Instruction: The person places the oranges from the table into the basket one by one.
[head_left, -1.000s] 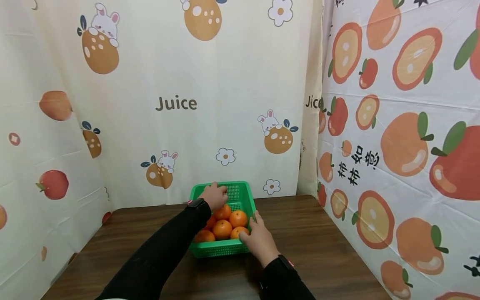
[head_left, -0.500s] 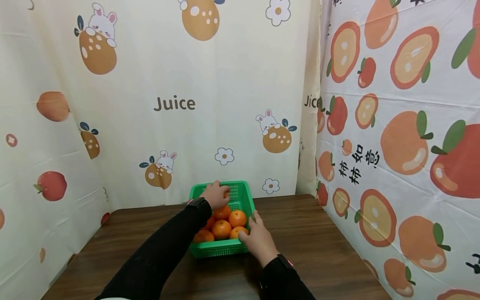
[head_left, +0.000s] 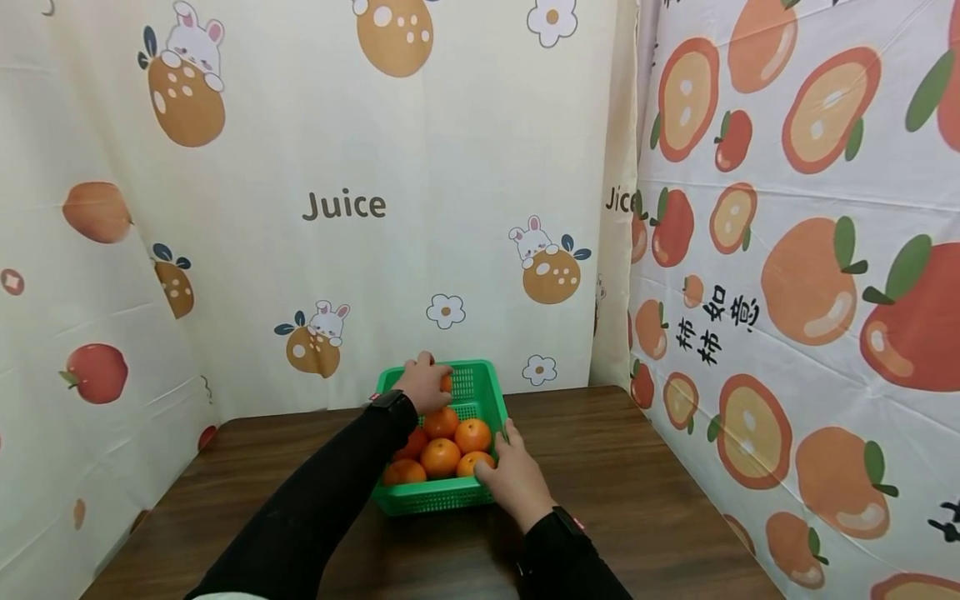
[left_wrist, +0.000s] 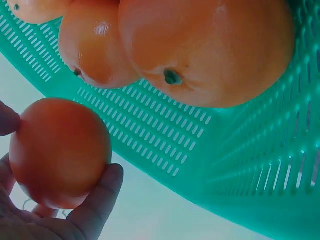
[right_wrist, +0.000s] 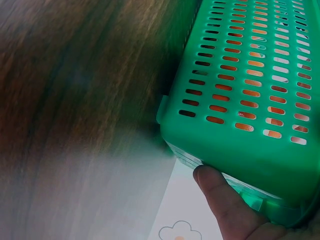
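Left hand (head_left: 424, 386) was at the far rim of the green perforated plastic basket (head_left: 480, 385), fingers and thumb curled round one small round orange tangerine (left_wrist: 59, 152); in the left wrist view that fruit sat raised clear of the basket floor, at about 8 o'clock from two more glossy orange tangerines (left_wrist: 205, 50) lying against the mesh. In the head view the held fruit showed only as an orange sliver at 3 o'clock of the knuckles. Right hand (head_left: 512, 482) was at the basket's near right corner, about 5 o'clock from the pile, thumb (right_wrist: 220, 192) pressed on the rim and fingers wrapped along the right wall, clamped on the basket. Pile of loose orange tangerines (head_left: 441, 446) filled the near half of the basket, touching each other. Basket stood on the dark brown wood-grain table (head_left: 637, 492), near the back edge, roughly centre. Cream printed cloth backdrop with the word Juice (head_left: 344, 206) hung behind at 12 o'clock, orange-fruit printed cloth (head_left: 810, 283) at 3 o'clock. Both arms wore black sleeves (head_left: 315, 508), black wristband (head_left: 386, 400) on the left wrist
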